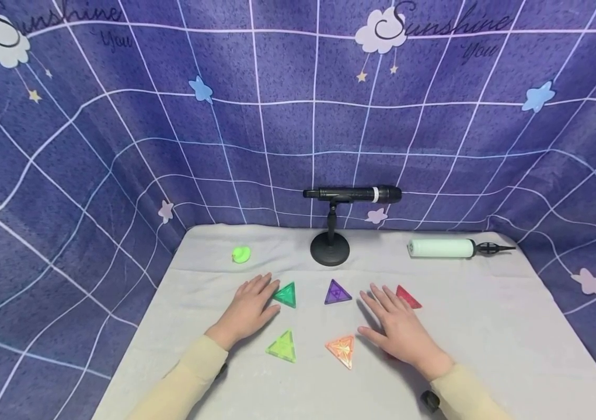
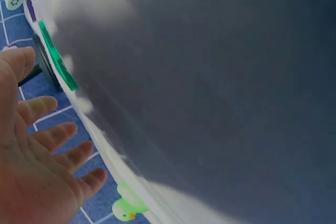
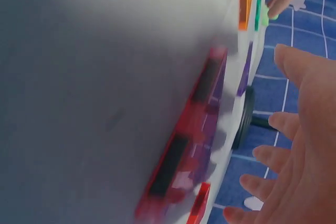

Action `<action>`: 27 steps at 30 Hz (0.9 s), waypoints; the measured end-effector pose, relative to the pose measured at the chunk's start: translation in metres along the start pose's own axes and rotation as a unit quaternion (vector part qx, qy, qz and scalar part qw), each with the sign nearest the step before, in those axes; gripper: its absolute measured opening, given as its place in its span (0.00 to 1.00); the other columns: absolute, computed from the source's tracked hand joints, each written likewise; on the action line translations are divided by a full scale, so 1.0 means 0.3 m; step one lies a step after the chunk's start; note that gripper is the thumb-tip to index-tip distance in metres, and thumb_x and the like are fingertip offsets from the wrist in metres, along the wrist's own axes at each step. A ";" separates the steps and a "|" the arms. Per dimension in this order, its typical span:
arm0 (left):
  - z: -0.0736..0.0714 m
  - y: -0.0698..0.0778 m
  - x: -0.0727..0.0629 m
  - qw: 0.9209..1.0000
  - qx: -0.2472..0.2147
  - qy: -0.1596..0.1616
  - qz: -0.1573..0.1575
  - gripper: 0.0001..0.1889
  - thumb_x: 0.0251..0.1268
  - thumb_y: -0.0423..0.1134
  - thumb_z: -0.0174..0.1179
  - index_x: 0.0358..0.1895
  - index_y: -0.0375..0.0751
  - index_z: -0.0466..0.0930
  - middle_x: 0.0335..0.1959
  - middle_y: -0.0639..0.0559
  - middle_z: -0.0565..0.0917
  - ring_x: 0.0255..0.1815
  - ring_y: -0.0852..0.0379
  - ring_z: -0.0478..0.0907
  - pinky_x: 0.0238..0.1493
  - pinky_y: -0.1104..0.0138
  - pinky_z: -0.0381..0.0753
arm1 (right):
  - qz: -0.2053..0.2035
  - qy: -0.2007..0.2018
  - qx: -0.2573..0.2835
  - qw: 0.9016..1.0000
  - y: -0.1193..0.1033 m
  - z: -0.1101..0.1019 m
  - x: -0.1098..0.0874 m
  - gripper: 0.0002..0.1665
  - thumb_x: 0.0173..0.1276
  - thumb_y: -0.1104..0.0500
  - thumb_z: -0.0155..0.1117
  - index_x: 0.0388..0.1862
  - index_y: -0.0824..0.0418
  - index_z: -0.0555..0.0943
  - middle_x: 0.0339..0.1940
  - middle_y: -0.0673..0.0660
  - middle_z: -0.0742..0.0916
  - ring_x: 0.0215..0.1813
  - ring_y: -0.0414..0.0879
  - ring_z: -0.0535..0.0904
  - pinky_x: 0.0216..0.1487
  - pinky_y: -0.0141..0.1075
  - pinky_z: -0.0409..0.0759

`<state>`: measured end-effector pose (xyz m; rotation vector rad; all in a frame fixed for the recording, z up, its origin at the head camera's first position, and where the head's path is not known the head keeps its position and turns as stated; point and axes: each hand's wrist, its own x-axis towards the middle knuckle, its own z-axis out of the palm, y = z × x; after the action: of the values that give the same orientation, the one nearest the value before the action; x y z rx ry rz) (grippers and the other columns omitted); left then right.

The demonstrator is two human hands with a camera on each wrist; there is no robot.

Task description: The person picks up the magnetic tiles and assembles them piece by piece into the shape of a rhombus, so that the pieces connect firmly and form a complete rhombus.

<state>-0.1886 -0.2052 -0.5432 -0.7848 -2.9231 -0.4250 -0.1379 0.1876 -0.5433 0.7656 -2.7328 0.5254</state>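
Flat translucent triangle tiles lie on the white-covered table. My left hand is spread palm down, its fingertips right beside the green triangle tile. Nearer me lies a yellow-green triangle tile. My right hand has its fingers apart, between the purple triangle tile and the red triangle tile, which it partly covers. An orange triangle tile sits left of the right thumb. In the right wrist view, a pinkish-red-edged tile lies below that hand, hidden from the head view. Neither hand holds anything.
A black microphone on a round-based stand stands at the back middle. To its left is a small green toy duck; to its right lies a pale green hand pump. A blue grid-patterned curtain surrounds the table.
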 end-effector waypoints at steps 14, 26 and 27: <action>0.027 0.009 0.048 1.000 0.005 0.020 0.005 0.30 0.76 0.48 0.63 0.74 0.37 0.72 0.59 0.44 0.78 0.59 0.45 0.73 0.60 0.49 0.72 | -0.035 -0.052 0.048 0.997 -0.170 0.099 0.104 0.46 0.69 0.36 0.71 0.78 0.55 0.72 0.79 0.65 0.70 0.78 0.69 0.62 0.68 0.71 0.62; 0.047 0.024 0.054 1.000 0.028 0.005 -0.008 0.22 0.75 0.45 0.64 0.65 0.37 0.80 0.50 0.51 0.78 0.49 0.52 0.72 0.55 0.54 0.73 | -0.122 -0.062 0.033 0.990 -0.322 0.166 0.145 0.40 0.70 0.37 0.69 0.73 0.57 0.77 0.72 0.63 0.78 0.73 0.64 0.71 0.70 0.63 0.67; 0.046 0.026 0.055 1.000 0.029 0.005 -0.008 0.21 0.75 0.44 0.65 0.64 0.37 0.80 0.49 0.51 0.77 0.49 0.52 0.72 0.54 0.54 0.73 | -0.129 -0.060 0.031 0.989 -0.334 0.169 0.150 0.39 0.70 0.37 0.70 0.72 0.57 0.78 0.70 0.63 0.79 0.72 0.63 0.72 0.70 0.62 0.68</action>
<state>-0.1991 -0.1870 -0.5521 -0.7491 -2.9197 -0.3422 -0.1282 0.0671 -0.5466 1.1828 -2.6762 0.5235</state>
